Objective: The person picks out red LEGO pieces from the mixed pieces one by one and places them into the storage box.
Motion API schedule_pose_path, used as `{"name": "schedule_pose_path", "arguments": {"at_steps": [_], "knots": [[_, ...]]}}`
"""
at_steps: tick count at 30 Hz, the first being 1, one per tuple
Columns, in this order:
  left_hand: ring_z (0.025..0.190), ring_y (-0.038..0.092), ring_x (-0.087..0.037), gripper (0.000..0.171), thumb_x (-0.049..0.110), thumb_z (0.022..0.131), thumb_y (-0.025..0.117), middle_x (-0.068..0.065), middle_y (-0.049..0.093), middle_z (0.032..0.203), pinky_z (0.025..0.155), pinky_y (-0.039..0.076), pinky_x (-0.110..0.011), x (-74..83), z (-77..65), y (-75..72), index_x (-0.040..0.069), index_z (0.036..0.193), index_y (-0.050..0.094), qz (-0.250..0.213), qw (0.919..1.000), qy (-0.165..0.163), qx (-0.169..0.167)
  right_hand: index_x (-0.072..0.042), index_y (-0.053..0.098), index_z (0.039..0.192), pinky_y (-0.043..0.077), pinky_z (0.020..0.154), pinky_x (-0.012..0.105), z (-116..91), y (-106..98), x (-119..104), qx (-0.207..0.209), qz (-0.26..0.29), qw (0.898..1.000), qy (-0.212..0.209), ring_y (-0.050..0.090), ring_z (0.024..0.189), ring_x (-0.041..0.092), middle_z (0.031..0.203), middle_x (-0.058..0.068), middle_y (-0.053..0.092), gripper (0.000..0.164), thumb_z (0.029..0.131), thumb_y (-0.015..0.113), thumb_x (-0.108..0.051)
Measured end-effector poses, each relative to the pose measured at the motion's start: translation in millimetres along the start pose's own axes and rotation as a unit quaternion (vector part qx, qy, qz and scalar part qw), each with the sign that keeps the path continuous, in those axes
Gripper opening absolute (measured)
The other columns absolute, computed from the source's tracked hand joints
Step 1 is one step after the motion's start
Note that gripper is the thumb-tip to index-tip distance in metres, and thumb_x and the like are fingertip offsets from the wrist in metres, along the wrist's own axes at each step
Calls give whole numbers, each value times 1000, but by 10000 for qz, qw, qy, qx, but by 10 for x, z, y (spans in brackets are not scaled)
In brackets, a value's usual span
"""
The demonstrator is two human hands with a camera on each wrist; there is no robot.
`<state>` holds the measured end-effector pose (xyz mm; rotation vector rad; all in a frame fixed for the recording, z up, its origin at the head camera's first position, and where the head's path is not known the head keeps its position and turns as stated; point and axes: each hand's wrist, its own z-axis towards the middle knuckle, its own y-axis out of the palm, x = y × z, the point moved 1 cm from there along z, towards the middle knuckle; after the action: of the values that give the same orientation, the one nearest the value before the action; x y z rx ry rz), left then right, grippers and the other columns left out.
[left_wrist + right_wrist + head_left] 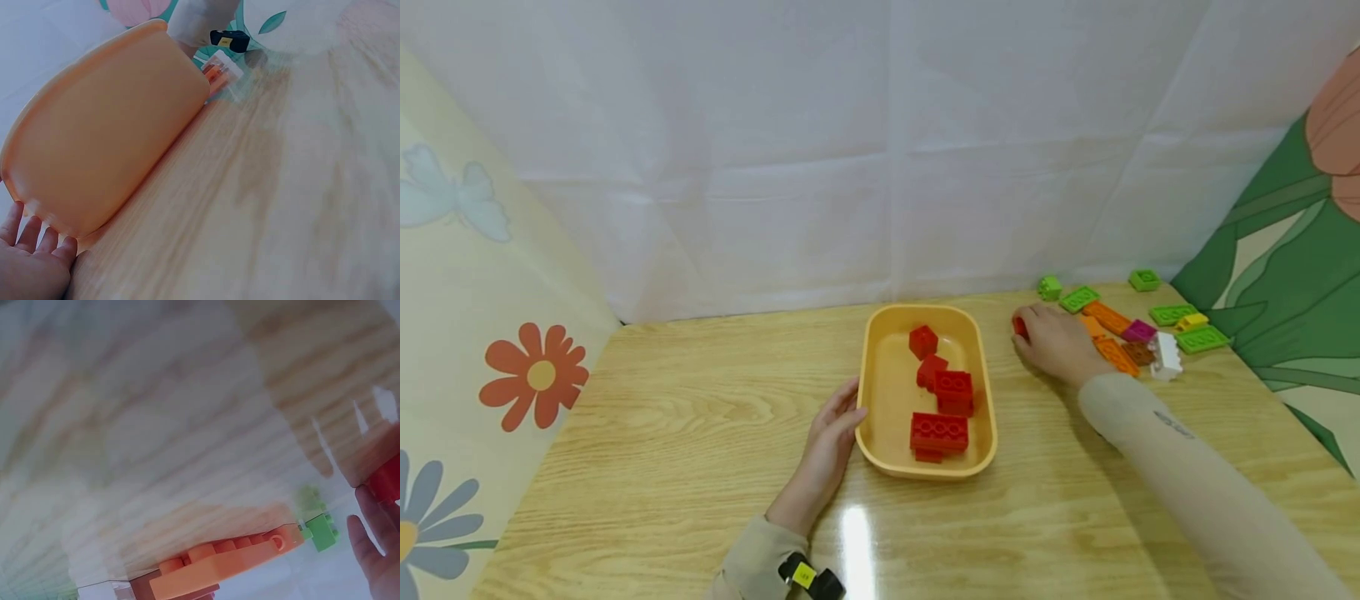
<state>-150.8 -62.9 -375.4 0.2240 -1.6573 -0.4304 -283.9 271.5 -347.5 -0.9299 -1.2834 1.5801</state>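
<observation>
A yellow-orange tray [880, 454] stands on the table with several red building bricks [939, 432] in it. My left hand [823, 433] holds the tray's left side, thumb at the rim; in the left wrist view its fingertips [47, 237] lie against the outer wall. Right of the tray, my right hand [1060, 343] pinches a red brick [1018, 326] low over the table; whether the brick touches the surface is unclear. The right wrist view shows that red brick [386, 481] at its right edge, partly cut off, beside the fingers.
Loose bricks lie around and beyond the right hand: green [1049, 288], orange [1107, 317], purple [1139, 331], brown [1138, 353], white [1166, 357] and yellow [1192, 322]. A white cloth [760, 167] hangs behind the table [685, 433]. Flower-painted panels [542, 375] border both sides.
</observation>
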Motion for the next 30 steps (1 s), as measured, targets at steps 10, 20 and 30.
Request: {"name": "schedule_pose_path", "arguments": {"at_steps": [10,20,30], "knots": [[134,36,-28,55,2,90,46,-25,34,150,103,40,-26,5,1,-3,-4,142,33,-38,10000,25,28,5,56,112,49,86,57,35,-18,6,-111,133,9998,-24,55,100,41,110,27,63,36,85,57,-18],[134,36,-28,55,2,90,46,-25,34,150,104,39,-27,3,7,-2,-4,143,32,-7,10000,4,15,2,57,117,48,91,58,-10,-140,-60,167,422,9988,-189,55,106,40,116,23,63,37,85,58,-15],[134,36,-28,55,2,90,46,-24,34,150,102,40,-25,6,2,3,-3,143,33,-36,10000,-9,26,-1,56,124,48,95,56,-1,-360,-285,702,356,9942,-736,53,112,38,125,23,59,44,83,65,-14]]}}
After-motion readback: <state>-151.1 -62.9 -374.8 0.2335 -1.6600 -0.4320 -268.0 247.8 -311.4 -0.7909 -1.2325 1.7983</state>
